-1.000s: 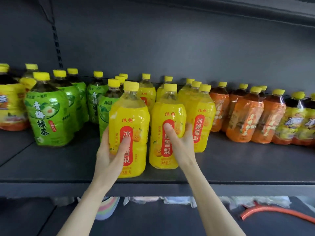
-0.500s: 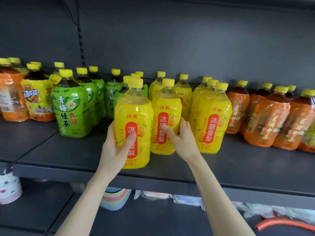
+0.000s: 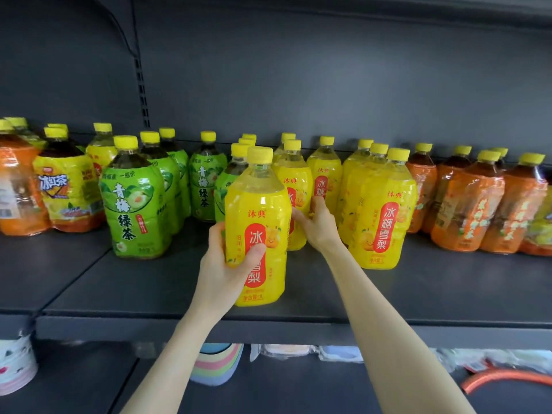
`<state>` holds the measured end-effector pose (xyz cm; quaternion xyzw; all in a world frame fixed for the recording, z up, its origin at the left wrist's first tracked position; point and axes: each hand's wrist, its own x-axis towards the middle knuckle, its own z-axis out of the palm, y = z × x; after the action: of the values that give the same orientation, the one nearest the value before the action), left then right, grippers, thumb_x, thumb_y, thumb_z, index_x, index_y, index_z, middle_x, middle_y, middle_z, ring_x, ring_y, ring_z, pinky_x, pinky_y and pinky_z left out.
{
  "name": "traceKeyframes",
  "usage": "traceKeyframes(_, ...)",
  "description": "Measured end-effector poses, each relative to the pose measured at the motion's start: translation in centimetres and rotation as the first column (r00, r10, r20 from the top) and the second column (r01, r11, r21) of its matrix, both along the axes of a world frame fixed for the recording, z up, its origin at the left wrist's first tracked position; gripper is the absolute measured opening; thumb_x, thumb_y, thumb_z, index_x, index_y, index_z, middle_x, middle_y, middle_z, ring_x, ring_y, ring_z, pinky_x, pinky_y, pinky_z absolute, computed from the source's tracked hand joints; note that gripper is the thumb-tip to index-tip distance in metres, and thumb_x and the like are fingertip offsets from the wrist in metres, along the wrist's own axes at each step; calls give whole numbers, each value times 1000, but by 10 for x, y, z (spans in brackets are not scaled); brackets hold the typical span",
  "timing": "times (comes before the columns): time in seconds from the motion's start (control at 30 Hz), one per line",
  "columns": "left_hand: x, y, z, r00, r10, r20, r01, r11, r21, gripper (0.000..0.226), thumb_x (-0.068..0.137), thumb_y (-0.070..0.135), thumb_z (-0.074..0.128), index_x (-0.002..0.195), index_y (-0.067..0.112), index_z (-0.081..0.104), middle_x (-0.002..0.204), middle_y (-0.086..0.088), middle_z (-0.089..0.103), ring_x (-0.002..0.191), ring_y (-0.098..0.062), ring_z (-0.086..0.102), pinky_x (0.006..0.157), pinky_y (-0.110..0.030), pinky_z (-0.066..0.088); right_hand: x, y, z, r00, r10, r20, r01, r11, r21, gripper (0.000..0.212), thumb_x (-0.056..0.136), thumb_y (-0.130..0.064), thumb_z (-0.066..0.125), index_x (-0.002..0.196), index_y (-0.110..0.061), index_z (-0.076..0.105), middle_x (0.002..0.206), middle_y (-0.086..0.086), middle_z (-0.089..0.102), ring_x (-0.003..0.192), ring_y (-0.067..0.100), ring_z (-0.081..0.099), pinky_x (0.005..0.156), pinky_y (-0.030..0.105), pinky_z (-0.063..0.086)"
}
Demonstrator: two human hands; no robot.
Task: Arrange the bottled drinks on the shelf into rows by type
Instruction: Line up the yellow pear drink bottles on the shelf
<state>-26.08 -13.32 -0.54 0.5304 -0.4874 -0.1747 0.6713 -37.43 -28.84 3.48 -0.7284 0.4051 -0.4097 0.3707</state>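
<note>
My left hand (image 3: pixel 222 265) grips a yellow pear-drink bottle (image 3: pixel 259 210) near the front edge of the dark shelf (image 3: pixel 418 297), thumb across its red label. Behind it, my right hand (image 3: pixel 318 224) holds a second yellow pear bottle (image 3: pixel 294 180), fingers curled round its right side. More yellow pear bottles (image 3: pixel 379 210) stand in a row to the right. Green tea bottles (image 3: pixel 133 198) stand in rows to the left. Orange-wrapped tea bottles (image 3: pixel 466 204) fill the right end.
At the far left stand a yellow-labelled iced tea bottle (image 3: pixel 64 189) and an orange-wrapped bottle (image 3: pixel 18 189). The shelf's front strip is bare on both sides of the held bottle. Below hang a bowl stack (image 3: pixel 215 366), a patterned container (image 3: pixel 15 363) and an orange hose (image 3: pixel 507 377).
The right hand has pushed its yellow bottle farther back, behind the front one. The left hand keeps its grip on the front bottle. The view has shifted left.
</note>
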Motion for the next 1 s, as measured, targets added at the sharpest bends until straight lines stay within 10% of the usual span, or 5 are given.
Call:
traceKeyframes(0.77,-3,1,-12,980,120,156,-120,993,-12,65,59,87,47,113,65,22,121,21,45,107,9,51,73,-14,51,-7,5,-3,990,29,135,-29,1000,-5,64,92,-44,55,144,-15,35,143,5,49,131,24,48,101,33,43)
traceKeyframes(0.9,-15,-5,-13,952,183,245,-180,983,-35,80,66,87,37,130,41,27,115,16,33,107,15,43,77,-5,45,-43,50,-1,901,282,331,-289,957,-29,46,88,-52,55,124,-24,54,118,-2,66,107,16,65,88,30,56)
traceKeyframes(1.0,-24,-16,-13,931,188,312,-194,981,-10,90,74,82,34,142,24,26,119,13,30,119,-4,40,96,-29,46,-55,61,-8,879,402,258,-400,915,-64,54,87,-32,65,137,-20,48,120,-4,66,108,10,65,85,26,56)
